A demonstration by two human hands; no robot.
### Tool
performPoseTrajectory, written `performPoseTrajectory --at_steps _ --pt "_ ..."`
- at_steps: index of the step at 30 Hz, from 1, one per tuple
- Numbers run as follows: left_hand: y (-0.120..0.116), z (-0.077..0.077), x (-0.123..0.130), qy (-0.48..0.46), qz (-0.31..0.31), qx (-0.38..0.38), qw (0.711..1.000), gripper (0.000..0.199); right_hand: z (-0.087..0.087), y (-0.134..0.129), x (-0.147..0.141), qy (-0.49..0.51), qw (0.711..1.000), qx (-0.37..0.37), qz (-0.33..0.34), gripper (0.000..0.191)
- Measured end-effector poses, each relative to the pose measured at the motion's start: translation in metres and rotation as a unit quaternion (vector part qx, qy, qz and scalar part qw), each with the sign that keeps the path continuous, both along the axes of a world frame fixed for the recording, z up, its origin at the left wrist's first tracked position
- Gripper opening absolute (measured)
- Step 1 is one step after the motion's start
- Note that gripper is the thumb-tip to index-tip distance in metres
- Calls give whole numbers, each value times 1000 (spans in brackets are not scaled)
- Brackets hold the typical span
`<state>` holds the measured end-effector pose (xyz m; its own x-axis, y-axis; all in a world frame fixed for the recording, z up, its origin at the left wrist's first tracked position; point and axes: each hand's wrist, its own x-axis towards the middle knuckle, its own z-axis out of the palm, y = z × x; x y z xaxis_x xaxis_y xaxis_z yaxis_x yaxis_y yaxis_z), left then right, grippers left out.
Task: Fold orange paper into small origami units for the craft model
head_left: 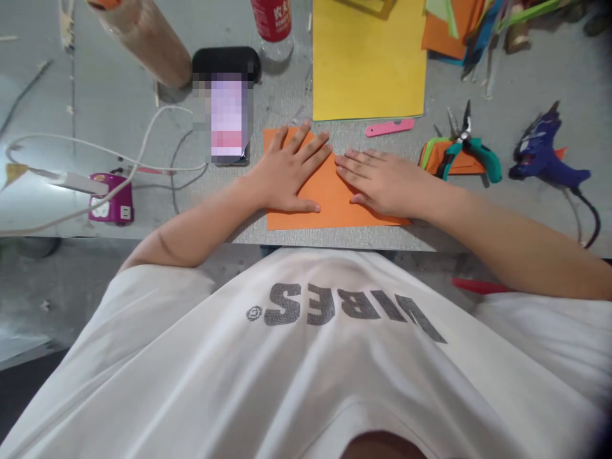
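Note:
An orange sheet of paper [329, 210] lies on the grey table close to its front edge. My left hand [291, 172] rests flat on the sheet's left part, fingers spread and palm down. On the right part lies my right hand [377, 178], also palm down, its fingers stretched out and pointing left. Neither hand grips anything. Just beyond the sheet are a pink craft knife [389, 127] and a stack of paper with a yellow sheet [368, 64] on top.
To the right lie pliers with teal handles [466, 143] on orange paper pieces, and a blue glue gun [547, 150] with its cord. On the left are a phone [226, 115], a purple socket adapter [111, 199] and a white cable [143, 146]. A bottle [273, 25] stands behind.

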<state>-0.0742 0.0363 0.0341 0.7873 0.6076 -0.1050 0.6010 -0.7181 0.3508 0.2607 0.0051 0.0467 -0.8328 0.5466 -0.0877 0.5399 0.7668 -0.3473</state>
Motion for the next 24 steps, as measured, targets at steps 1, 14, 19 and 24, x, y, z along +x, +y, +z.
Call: performPoseTrajectory --at_steps 1,14,19,24 --pt "0 0 0 0 -1 -3 1000 144 2 -5 5 -3 1000 2 -3 68" --pt "0 1 -3 6 -4 -14 1000 148 21 -76 77 -4 996 32 -87 48" --pt "1 -1 -4 -5 3 -24 1000 150 28 -105 94 17 989 0 -149 40" --pt "2 0 -5 2 -3 -19 1000 151 32 -130 106 9 983 -2 -181 27"
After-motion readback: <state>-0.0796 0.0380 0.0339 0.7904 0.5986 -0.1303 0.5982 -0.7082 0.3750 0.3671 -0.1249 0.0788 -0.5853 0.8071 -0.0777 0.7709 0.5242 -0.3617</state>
